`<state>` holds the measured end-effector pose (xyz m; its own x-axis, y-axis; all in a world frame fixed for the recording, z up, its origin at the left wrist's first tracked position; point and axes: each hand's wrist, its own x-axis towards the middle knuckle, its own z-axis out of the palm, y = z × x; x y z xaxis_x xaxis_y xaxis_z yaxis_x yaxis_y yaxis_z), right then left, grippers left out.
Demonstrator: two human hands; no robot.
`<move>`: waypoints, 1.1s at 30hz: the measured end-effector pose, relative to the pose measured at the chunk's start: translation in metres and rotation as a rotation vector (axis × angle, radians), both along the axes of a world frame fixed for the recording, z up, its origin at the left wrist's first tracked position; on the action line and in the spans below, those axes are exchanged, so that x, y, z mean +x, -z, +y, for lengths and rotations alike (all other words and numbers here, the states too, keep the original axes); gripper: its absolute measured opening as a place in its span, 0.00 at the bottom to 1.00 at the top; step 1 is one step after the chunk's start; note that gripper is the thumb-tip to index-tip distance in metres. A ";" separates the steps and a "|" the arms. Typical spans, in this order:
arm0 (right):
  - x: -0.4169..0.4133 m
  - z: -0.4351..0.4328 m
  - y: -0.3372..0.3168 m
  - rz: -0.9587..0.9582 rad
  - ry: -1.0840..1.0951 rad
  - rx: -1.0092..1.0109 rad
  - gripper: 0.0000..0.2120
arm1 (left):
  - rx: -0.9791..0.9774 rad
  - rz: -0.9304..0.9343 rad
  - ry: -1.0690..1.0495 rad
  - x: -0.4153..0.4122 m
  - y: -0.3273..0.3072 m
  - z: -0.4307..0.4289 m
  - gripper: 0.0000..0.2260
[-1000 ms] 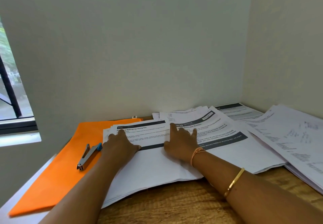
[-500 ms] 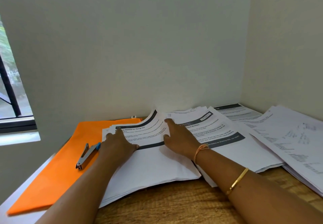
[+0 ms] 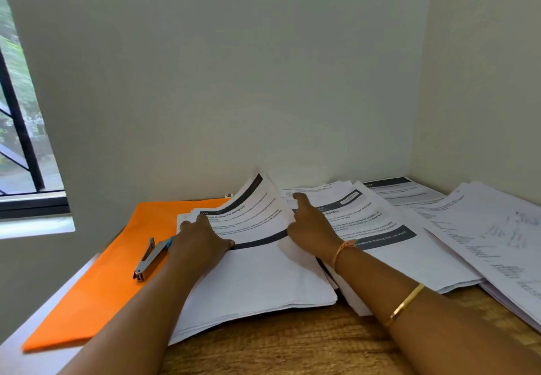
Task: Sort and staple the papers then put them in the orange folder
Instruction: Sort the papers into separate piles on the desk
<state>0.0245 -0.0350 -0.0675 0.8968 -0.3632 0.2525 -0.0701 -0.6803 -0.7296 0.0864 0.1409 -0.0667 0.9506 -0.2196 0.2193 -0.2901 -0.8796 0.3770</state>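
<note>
Left hand (image 3: pixel 202 240) flat, fingers relaxed, pins paper stack (image 3: pixel 257 281) overlapping orange folder (image 3: pixel 117 257); right hand (image 3: pixel 310 228) bends top sheets (image 3: pixel 254 202) up, index straight, grasp unclear. Risk: loose sheets slip, fan out, mix into neighbouring pile (image 3: pixel 380 243)

Office corner; papers (image 3: pixel 257 281), stapler (image 3: pixel 150 257), folder (image 3: pixel 102 287)

Left hand (image 3: pixel 202 240) lies palm down, flat; right hand (image 3: pixel 311 229) tilts on edge, index finger (image 3: pixel 301 200) straight ahead.
</note>
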 end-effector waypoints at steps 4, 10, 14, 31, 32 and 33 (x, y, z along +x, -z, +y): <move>0.009 -0.023 -0.004 -0.041 0.109 0.166 0.10 | -0.105 -0.005 -0.045 0.007 0.001 0.003 0.21; -0.009 -0.079 -0.017 0.040 0.394 -0.205 0.05 | -0.105 0.007 -0.067 0.012 0.001 0.000 0.24; -0.023 -0.103 -0.017 0.256 0.540 -0.331 0.12 | -0.015 0.038 -0.046 0.012 0.004 0.003 0.32; -0.028 -0.132 -0.009 0.209 0.696 -0.261 0.14 | -0.008 -0.111 -0.082 0.015 0.000 0.004 0.28; -0.028 -0.131 -0.012 0.155 0.690 -0.269 0.11 | -0.049 -0.138 -0.047 0.014 -0.001 0.001 0.27; -0.028 -0.130 -0.015 0.096 0.683 -0.274 0.07 | -0.091 -0.154 -0.007 0.013 -0.002 -0.001 0.26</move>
